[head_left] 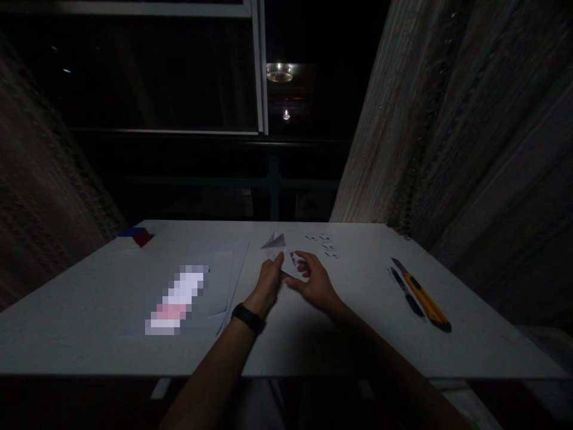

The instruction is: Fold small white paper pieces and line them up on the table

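Note:
A piece of folded white paper (274,240), with pointed flaps standing up, is held just above the middle of the white table. My left hand (270,279), with a dark band on the wrist, is closed on its lower left part, thumb on top. Around the paper's right edge curl the fingers of my right hand (315,280), with the thumb at the lower corner. Some of those fingertips are hidden behind the paper. Just beyond my right hand lie several small white pieces with dark marks (324,238).
White sheets (219,286) lie to the left, partly pixelated. A blue, red and white block (136,236) is at the far left of the table (89,310). On the right lie a black pen (406,291) and a yellow utility knife (425,298), its blade out. Curtains flank a dark window.

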`<state>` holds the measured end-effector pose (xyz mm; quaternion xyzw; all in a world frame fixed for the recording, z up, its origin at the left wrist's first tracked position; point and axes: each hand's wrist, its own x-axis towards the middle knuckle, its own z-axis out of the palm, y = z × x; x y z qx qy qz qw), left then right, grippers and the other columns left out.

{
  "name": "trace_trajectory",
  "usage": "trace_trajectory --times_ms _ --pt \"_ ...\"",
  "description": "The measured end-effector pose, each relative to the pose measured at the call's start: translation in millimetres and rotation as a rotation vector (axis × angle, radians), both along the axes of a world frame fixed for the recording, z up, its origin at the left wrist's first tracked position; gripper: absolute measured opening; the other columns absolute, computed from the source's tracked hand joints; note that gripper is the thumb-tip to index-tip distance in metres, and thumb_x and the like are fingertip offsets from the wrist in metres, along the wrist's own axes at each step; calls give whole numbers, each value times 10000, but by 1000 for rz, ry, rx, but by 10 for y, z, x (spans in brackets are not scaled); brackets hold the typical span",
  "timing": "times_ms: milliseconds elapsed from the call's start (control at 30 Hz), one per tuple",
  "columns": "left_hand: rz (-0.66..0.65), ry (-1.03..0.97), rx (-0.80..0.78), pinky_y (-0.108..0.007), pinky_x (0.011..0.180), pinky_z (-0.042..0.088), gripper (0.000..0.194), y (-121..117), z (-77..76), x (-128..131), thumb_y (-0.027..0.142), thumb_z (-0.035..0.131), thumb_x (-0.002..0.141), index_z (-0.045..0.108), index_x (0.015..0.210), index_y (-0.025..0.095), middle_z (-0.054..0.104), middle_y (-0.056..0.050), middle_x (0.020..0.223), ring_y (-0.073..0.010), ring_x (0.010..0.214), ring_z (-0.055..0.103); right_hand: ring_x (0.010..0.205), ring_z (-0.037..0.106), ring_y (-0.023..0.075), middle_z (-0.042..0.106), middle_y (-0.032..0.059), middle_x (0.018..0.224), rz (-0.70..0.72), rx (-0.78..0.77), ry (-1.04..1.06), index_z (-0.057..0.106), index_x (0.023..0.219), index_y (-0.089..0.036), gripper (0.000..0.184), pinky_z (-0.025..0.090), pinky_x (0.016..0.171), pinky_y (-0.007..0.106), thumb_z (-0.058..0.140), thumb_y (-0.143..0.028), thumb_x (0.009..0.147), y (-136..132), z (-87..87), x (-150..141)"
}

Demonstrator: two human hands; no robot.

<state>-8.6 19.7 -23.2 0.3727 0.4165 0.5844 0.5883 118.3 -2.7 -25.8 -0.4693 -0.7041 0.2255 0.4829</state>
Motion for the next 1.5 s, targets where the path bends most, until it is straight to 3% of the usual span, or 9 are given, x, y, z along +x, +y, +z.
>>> trace_trajectory --times_ms 100,200,333,533,767,900,1033,1267,1500 --pt "-44 -20 19 -208 451 356 320 -13 -21 15 415 622 639 585 663 98 579 -32 551 -103 457 503 801 542 167 514 75 1101 16 46 -27 482 1152 -243 562 478 642 294 670 -254 622 4 1 0" --pt "-95 -77 -11 -209 473 392 276 -22 -17 24 372 625 651 561 608 107 542 -11 492 -96 442 494 883 546 193 550 82 1078 -15 103 -37 545 1100 -223 427 467 754 332 625 -230 680 38 -19 14" --pt "-166 -155 -21 -263 626 473 197 -36 24 32 289 613 674 593 680 94 614 -57 603 -130 562 572 951 553 198 604 79 1028 -76 97 -6 588 1048 -205 311 435 852 344 564 -258 742 77 -40 41" --pt "-199 -165 -31 -314 698 486 200 -44 65 33 261 594 698 607 755 70 644 -107 683 -170 651 608 886 587 184 631 86 1000 -74 128 -73 590 1055 -172 297 447 821 313 491 -281 798 50 14 63" --pt "-181 -111 -45 -246 625 477 228 -45 39 32 311 597 708 618 733 85 642 -79 643 -128 568 584 1008 541 236 591 111 1101 -122 133 -189 526 1151 -167 440 400 896 375 559 -337 746 43 -7 58" --pt "-246 -147 -30 -299 706 487 239 -70 70 47 306 577 731 626 816 88 662 -115 763 -168 694 616 971 564 220 613 116 1057 -155 147 -200 543 1125 -150 359 413 876 354 447 -315 822 65 -10 78" --pt "-251 -153 -28 -305 721 489 271 -77 86 53 307 580 733 621 879 83 662 -132 827 -176 735 621 941 583 207 625 116 1030 -162 142 -255 452 1213 -141 390 420 854 336 358 -289 865 45 13 85" --pt "-202 -93 -55 -280 677 481 316 -87 92 42 366 600 706 644 824 76 672 -137 765 -197 733 623 1017 542 252 547 136 1168 -166 180 -454 367 1277 -145 558 418 849 348 491 -384 789 -17 0 75" --pt "-266 -120 -21 -337 727 496 297 -67 31 61 347 604 712 642 829 76 667 -170 834 -218 767 631 845 612 235 638 138 999 -235 115 -459 421 1239 -143 441 436 749 321 378 -356 854 32 18 98"
